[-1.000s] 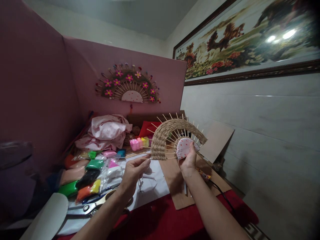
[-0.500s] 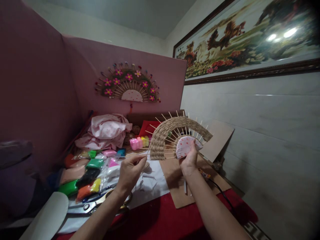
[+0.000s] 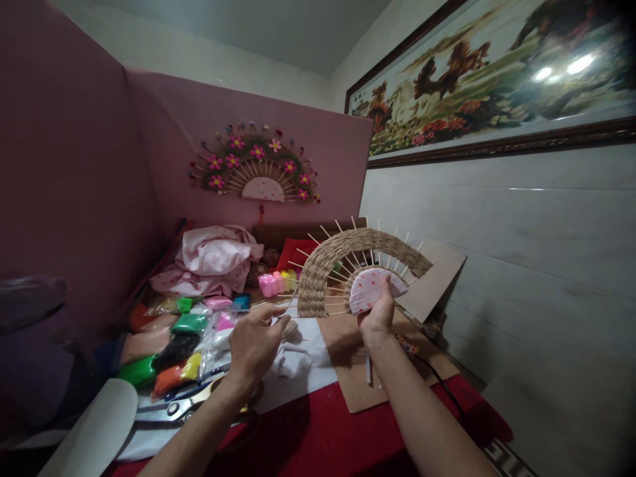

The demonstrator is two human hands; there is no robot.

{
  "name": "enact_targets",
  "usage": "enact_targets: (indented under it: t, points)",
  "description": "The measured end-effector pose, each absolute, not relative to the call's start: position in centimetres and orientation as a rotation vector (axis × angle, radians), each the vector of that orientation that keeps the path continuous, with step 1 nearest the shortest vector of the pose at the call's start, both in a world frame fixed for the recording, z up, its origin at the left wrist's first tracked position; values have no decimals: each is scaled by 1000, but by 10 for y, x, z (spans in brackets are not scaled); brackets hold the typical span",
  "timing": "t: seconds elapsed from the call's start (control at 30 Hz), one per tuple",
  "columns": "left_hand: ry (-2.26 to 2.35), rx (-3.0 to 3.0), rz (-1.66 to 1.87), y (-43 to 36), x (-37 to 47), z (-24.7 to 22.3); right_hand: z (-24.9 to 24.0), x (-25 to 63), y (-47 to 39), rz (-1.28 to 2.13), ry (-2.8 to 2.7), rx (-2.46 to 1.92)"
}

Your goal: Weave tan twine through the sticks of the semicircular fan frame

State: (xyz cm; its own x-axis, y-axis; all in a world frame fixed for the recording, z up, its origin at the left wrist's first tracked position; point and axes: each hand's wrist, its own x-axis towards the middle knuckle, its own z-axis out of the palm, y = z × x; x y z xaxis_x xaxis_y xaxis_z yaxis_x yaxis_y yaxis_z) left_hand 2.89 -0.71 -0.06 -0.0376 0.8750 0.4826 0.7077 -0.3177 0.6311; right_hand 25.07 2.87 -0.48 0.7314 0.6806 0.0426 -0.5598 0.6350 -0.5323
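Note:
My right hand (image 3: 378, 318) grips a half-round woven fan (image 3: 338, 250) by its white base with red spots, thumb on the front. Thin wooden sticks fan out from the base through a band of woven brown twine, their tips jutting past the outer edge. Left of the fan, my left hand (image 3: 258, 338) is closed in a pinch on a thin strand of twine (image 3: 293, 299) that runs to the band's lower left end. Just behind those fingers, a small ball of twine (image 3: 291, 329) lies on white paper (image 3: 318, 361).
Bags of coloured clay (image 3: 189, 324) and large scissors (image 3: 171, 411) lie left. Pink spotted cloth (image 3: 213, 258) is heaped behind. A finished flowered fan (image 3: 256, 162) hangs on the pink panel. Brown cardboard (image 3: 358, 391) and a black cable (image 3: 437, 374) lie right, on red cloth (image 3: 318, 430).
My left hand has shifted slightly left, away from the fan, its fingers higher on the strand. The fan has turned a little, its right end now further right.

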Motion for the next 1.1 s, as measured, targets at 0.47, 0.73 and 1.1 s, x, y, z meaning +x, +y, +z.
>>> enact_targets:
  t: [0.47, 0.73, 1.1]
  points:
    - [1587, 2887, 1398, -13, 39, -17, -11, 248, 32, 720, -296, -558]
    - [1419, 2857, 1522, -14, 37, -18, -12, 249, 33, 769, -246, -534]
    - [1318, 2758, 1593, -13, 39, -20, -13, 248, 33, 808, -208, -543]
